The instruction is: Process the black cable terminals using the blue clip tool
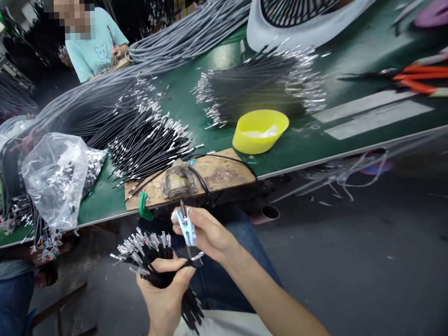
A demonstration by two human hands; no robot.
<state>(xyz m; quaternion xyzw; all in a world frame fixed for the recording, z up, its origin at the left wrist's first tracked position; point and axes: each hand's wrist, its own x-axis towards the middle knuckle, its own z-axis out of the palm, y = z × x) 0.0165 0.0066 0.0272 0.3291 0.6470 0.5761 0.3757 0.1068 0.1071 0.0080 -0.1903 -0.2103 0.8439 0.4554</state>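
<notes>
Cluttered workshop, long green bench (192, 98) heaped with black wires tipped in metal; at six o'clock, left hand (164, 295) closed tight around a bundle of black wires (153, 258), terminals fanned upward, probably for easy picking; right hand (207, 234) just beside at one o'clock, fingers pinched shut on a pale blue clip tool (187, 228); yellow bowl (260, 131) and wooden block (195, 179) at twelve; another person seated at ten.

Left hand (166, 300) grips wire bundle (148, 256); right hand (207, 234) holds blue clip (185, 228).
</notes>
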